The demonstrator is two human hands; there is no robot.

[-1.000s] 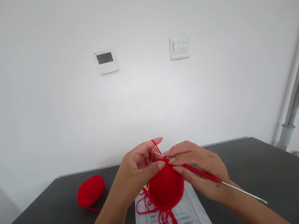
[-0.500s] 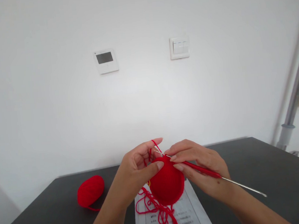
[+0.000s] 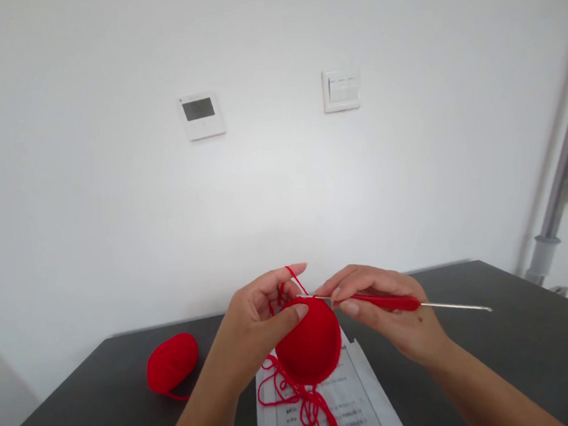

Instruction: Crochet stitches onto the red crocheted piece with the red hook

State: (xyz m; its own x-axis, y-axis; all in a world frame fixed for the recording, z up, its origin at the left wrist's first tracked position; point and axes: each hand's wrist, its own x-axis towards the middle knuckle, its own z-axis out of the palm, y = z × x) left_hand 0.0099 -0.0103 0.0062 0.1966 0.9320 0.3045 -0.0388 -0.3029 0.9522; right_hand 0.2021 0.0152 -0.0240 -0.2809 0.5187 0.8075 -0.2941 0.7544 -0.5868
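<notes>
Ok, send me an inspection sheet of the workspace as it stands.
Surface: dark table under a printed sheet.
Work: red crocheted piece; red-handled hook; red yarn ball at left.
Clutter: loose yarn strands over the printed sheet.
Hands: left hand pinches the red crocheted piece, a yarn strand over its index finger; right hand grips the hook.
Cables: nothing seen.
Surroundings: white wall with screen panel and switch plate; metal pole at right.

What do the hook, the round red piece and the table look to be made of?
Hook: probably metal shaft, judging by its silver shine; its smooth red grip could be plastic or rubber. Round red piece: seemingly matte yarn, given the strand rising at its top edge; fibre unclear. Table: smooth dark grey, perhaps laminate, as no grain shows.
</notes>
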